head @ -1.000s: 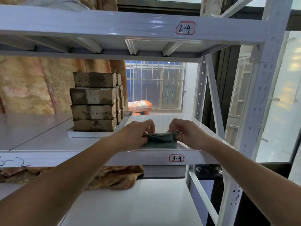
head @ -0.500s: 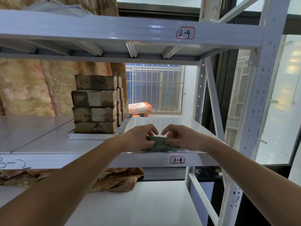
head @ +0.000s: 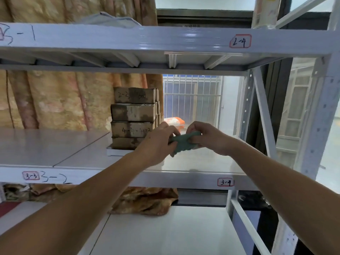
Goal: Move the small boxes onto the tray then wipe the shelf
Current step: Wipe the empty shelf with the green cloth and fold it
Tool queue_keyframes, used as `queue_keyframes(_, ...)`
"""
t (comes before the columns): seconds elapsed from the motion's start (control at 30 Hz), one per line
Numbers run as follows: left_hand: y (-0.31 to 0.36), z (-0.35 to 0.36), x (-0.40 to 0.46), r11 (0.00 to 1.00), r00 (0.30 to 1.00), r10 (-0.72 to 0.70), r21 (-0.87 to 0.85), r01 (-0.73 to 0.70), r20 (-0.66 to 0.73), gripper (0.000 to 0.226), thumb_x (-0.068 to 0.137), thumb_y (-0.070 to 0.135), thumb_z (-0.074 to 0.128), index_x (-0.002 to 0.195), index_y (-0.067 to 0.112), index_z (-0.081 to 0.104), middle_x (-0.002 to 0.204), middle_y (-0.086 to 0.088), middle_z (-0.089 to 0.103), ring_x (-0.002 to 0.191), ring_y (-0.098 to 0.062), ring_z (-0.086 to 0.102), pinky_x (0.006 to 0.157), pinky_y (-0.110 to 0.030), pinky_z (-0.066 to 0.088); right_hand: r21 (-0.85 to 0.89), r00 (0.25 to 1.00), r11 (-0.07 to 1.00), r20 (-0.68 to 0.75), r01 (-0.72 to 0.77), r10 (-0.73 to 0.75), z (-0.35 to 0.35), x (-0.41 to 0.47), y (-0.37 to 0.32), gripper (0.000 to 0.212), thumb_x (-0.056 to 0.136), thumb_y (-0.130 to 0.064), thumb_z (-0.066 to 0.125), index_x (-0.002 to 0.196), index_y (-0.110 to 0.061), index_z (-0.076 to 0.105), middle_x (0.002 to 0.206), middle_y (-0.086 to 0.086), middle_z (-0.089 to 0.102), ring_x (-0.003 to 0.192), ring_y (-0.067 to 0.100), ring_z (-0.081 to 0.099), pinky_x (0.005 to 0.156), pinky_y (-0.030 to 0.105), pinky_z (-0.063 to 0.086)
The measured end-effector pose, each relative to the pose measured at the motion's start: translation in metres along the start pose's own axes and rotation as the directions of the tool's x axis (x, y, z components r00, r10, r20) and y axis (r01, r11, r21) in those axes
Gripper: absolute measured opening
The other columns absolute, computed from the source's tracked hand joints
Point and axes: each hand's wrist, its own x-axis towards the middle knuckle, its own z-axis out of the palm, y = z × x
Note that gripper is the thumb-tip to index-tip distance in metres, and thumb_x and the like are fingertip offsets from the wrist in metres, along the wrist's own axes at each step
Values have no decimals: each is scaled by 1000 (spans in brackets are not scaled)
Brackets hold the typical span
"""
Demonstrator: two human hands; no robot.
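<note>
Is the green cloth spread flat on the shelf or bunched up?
Bunched up. The green cloth is crumpled and held between the left hand and right hand, lifted above the shelf, not lying flat.

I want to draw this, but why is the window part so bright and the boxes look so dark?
Head view: daylight pours through the barred window behind, so it glares white on the shelf; the boxes are lit from behind, so their near faces look dim; the hands, left and right, and the green cloth look a little blurry.
</note>
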Motion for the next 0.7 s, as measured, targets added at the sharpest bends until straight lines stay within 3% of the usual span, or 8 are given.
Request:
queue_keyframes(0.07, -8, -8, -1, 998, 1000, -5, -55, 4, -22, 25, 89, 23, 69, 112, 29, 61, 103, 9, 51, 85, -6, 56, 71, -18, 46, 138, 995, 990, -86, -37, 50, 8, 15, 0, 24, 85, 4, 66, 107, -2, 57, 104, 22, 61, 90, 31, 67, 75, 40, 59)
queue_keyframes(0.17, -18, -16, -6, 997, 998, 42, -57, -44, -46, 30, 88, 20, 70, 116, 27, 62, 104, 9, 55, 88, -5, 54, 71, -14, 44, 280, 974, 958, -194, -58, 116, 20, 37, 3, 39, 81, 7, 69, 116, 0, 55, 113, 27, 59, 98, 36, 65, 77, 38, 59)
queue_keyframes(0.27, -28, -14, -10, 998, 997, 56, 19, -55, -48, 32, 90, 11, 66, 121, 20, 64, 111, 5, 57, 94, -8, 53, 82, -23, 48, 360, 962, 926, -195, -111, 191, 27, 54, 9, 45, 79, 8, 71, 119, -1, 53, 114, 27, 60, 105, 39, 62, 83, 41, 58)
queue_keyframes(0.4, -36, -6, -11, 992, 995, 94, 87, -93, -16, 33, 93, 7, 61, 124, 15, 66, 117, 2, 59, 98, -13, 56, 89, -28, 48, 327, 968, 932, -136, -156, 209, 34, 74, 16, 37, 80, 7, 71, 115, 2, 60, 108, 24, 63, 97, 34, 66, 77, 34, 59)
queue_keyframes(0.5, -40, -8, -9, 984, 992, 127, 125, -124, -15, 29, 92, 7, 62, 119, 15, 68, 114, 2, 63, 94, -11, 57, 84, -22, 46, 269, 974, 949, -110, -162, 197, 41, 90, 19, 34, 81, 5, 72, 114, 0, 65, 106, 21, 64, 91, 26, 67, 74, 31, 59)
queue_keyframes(0.7, -54, -13, -1, 981, 999, 34, 190, -29, -25, 29, 92, 5, 61, 117, 16, 71, 109, -1, 70, 93, -13, 62, 83, -22, 47, 136, 967, 968, -115, -210, 226, 50, 134, 22, 28, 76, -4, 79, 101, -9, 67, 102, 17, 66, 86, 25, 69, 65, 27, 58)
